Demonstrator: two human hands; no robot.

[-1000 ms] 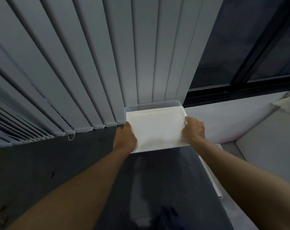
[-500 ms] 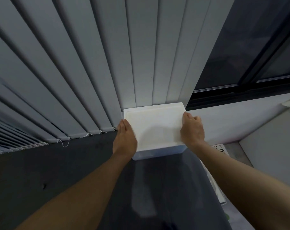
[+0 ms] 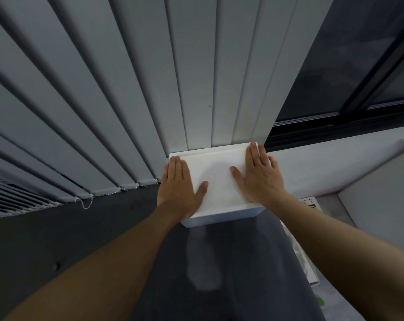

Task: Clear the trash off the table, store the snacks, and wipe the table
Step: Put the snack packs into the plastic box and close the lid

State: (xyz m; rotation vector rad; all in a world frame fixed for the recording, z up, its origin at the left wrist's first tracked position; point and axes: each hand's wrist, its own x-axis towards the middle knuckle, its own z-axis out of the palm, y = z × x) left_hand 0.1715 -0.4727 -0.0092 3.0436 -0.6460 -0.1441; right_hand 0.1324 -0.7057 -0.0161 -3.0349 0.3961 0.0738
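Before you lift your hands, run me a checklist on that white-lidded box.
1. White rectangular plastic lid covers the translucent plastic box: ok.
2. Left hand flat on the lid's left side: ok.
3. Right hand flat on its right side: ok.
4. Lid clicked shut all round: cannot tell.
5. Box resting on the dark grey table: ok.
6. Snacks inside: cannot tell, hidden.
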